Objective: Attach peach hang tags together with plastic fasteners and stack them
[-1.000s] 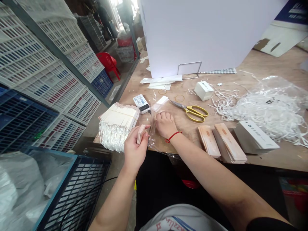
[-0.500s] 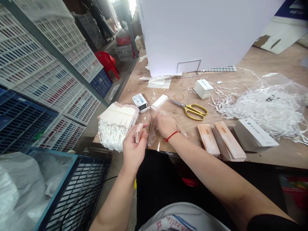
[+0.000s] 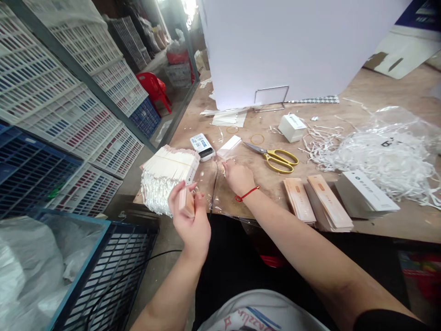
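Observation:
My left hand (image 3: pixel 190 219) holds a small stack of pale pink card tags (image 3: pixel 186 202) between thumb and fingers, above the table's front edge. My right hand (image 3: pixel 238 179) rests on a clear plastic bag (image 3: pixel 210 189), its fingertips pinching the film. Just behind my left hand lies a bundle of white tags with white strings (image 3: pixel 168 170), held by a rubber band. Gold-handled scissors (image 3: pixel 273 157) lie to the right of my right hand, and a white card strip (image 3: pixel 229 147) lies just beyond it. A red string circles my right wrist.
A white handheld device (image 3: pixel 201 147), a small white box (image 3: pixel 292 128), and several stacks of tags (image 3: pixel 329 202) lie on the wooden table (image 3: pixel 389 225). Shredded white paper (image 3: pixel 375 154) fills the right side. Stacked crates (image 3: pixel 69 105) stand to the left, and a large white board (image 3: pixel 275 46) stands behind.
My left hand has moved left and turned, tilting the tag stack's face toward me. The plastic bag has spread out between my hands. My right hand has barely moved.

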`<state>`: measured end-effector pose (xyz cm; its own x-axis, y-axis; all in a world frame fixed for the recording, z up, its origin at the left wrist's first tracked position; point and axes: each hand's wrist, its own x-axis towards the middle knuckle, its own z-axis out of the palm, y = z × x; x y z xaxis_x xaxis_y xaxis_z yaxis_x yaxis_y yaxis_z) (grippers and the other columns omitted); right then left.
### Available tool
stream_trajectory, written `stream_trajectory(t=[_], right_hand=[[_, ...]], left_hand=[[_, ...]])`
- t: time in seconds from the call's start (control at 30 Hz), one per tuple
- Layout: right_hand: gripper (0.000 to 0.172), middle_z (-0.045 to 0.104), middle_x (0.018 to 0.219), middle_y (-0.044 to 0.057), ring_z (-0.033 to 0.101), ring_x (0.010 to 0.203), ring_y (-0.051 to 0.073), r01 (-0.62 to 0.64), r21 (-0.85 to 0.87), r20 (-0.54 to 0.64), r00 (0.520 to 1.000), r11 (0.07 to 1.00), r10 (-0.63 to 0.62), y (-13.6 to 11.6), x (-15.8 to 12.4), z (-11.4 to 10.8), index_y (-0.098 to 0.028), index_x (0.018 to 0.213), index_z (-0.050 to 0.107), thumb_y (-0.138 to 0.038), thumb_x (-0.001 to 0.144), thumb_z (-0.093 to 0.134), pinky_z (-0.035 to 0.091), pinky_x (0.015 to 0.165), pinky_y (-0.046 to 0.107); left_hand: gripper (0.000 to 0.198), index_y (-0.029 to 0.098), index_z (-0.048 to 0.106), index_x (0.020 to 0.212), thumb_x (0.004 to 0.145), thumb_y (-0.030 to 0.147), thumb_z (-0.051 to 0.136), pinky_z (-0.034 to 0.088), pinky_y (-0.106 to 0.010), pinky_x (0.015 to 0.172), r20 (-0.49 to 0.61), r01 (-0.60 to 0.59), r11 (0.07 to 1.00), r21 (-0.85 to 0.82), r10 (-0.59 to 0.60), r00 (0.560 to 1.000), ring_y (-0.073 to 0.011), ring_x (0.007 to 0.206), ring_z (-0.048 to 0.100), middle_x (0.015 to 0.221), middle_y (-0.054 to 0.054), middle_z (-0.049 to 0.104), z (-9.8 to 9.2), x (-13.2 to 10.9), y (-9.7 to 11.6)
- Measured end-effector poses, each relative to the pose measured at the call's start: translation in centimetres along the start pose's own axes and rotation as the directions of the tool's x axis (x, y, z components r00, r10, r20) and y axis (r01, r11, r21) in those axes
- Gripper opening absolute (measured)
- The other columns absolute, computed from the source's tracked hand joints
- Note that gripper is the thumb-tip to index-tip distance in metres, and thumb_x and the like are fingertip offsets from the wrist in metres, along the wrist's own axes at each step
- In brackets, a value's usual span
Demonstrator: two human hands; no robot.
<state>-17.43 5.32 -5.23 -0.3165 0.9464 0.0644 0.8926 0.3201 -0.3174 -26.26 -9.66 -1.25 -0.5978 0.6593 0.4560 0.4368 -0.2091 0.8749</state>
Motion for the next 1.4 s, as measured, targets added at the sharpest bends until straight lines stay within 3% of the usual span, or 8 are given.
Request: stream_trajectory(t=[0.07,0.17,0.23,0.33,0.67,1.1,1.27,1.4], right_hand=[[0.048,0.074,0.094,0.015,0.072,0.085,0.027,-0.004,0.022,-0.011,1.0,1.0,0.004,0.1,0.1,-0.1,-0.016,0.114,0.06,-0.043,0.107,0.021,0.048,0.073,0.034],[0.046,0.073,0.098,0.015,0.07,0.085,0.026,0.001,0.063,-0.046,0.999,0.998,0.002,0.5,0.2,0.0,-0.015,0.115,0.059,-0.04,0.108,0.021,0.046,0.073,0.033],[0.043,0.071,0.104,0.016,0.067,0.088,0.025,0.014,0.094,-0.078,0.997,0.995,-0.006,0.7,0.4,0.2,-0.014,0.116,0.059,-0.035,0.108,0.021,0.045,0.076,0.032],[0.036,0.066,0.115,0.017,0.063,0.096,0.024,0.062,0.146,-0.122,0.992,0.987,-0.044,1.1,0.6,0.6,-0.013,0.119,0.058,-0.022,0.105,0.026,0.044,0.083,0.032],[0.037,0.064,0.123,0.016,0.055,0.116,0.026,0.219,0.298,-0.238,0.96,0.929,-0.149,1.7,0.7,1.0,-0.011,0.129,0.062,-0.016,0.098,0.041,0.038,0.105,0.035],[0.028,0.075,0.101,0.013,0.067,0.089,0.021,0.056,0.365,-0.001,0.998,0.929,-0.06,1.1,0.8,-2.6,-0.016,0.097,0.072,-0.018,0.097,0.044,0.046,0.081,0.029],[0.04,0.075,0.091,0.015,0.067,0.084,0.023,-0.016,0.407,0.059,0.998,0.913,-0.009,1.8,1.2,-3.2,-0.013,0.092,0.071,-0.032,0.101,0.038,0.045,0.074,0.031],[0.035,0.075,0.092,0.009,0.065,0.081,0.018,-0.024,0.497,0.105,0.994,0.868,-0.033,2.4,0.7,-3.2,-0.014,0.103,0.07,-0.025,0.098,0.037,0.045,0.071,0.027]], left_hand=[[0.017,0.02,0.062,0.111,0.096,0.027,0.059,0.058,-0.032,0.084,-0.043,-0.054,0.997,-0.047,0.052,0.998,-0.0119,0.084,0.066,0.128,-0.009,0.054,0.2,-1.8,0.1],[0.013,0.022,0.063,0.106,0.099,0.028,0.054,0.058,-0.033,0.082,0.244,-0.065,0.991,-0.114,0.091,0.965,-0.0132,0.081,0.068,0.117,-0.008,0.063,0.5,-4.2,0.1],[0.016,0.023,0.063,0.11,0.101,0.029,0.051,0.058,-0.033,0.084,0.411,0.038,0.992,-0.121,0.015,0.911,-0.0154,0.086,0.07,0.111,-0.008,0.068,0.8,-4.9,0.1],[0.019,0.023,0.062,0.113,0.102,0.029,0.048,0.056,-0.032,0.087,0.511,0.202,0.976,-0.08,-0.134,0.849,-0.0169,0.095,0.07,0.113,-0.008,0.07,1.6,-4.3,0.1],[0.022,0.019,0.06,0.108,0.096,0.01,0.044,0.051,-0.037,0.096,0.586,0.204,0.969,0.137,-0.246,0.772,-0.0194,0.105,0.069,0.114,-0.009,0.071,2.9,-2.7,-1.0],[0.029,0.022,0.059,0.105,0.089,0.005,0.043,0.052,-0.038,0.091,0.639,0.123,0.975,0.187,-0.216,0.738,-0.0219,0.099,0.069,0.108,-0.007,0.074,2.7,-2.0,-2.2],[0.028,0.023,0.057,0.103,0.088,0.004,0.042,0.052,-0.038,0.091,0.649,0.123,0.976,0.18,-0.212,0.731,-0.0223,0.101,0.07,0.106,-0.007,0.074,2.7,-2.0,-2.3],[0.03,0.023,0.058,0.104,0.087,0.003,0.042,0.052,-0.037,0.092,0.667,0.077,0.981,0.179,-0.179,0.723,-0.0222,0.101,0.07,0.104,-0.007,0.074,2.5,-2.1,-2.1]])
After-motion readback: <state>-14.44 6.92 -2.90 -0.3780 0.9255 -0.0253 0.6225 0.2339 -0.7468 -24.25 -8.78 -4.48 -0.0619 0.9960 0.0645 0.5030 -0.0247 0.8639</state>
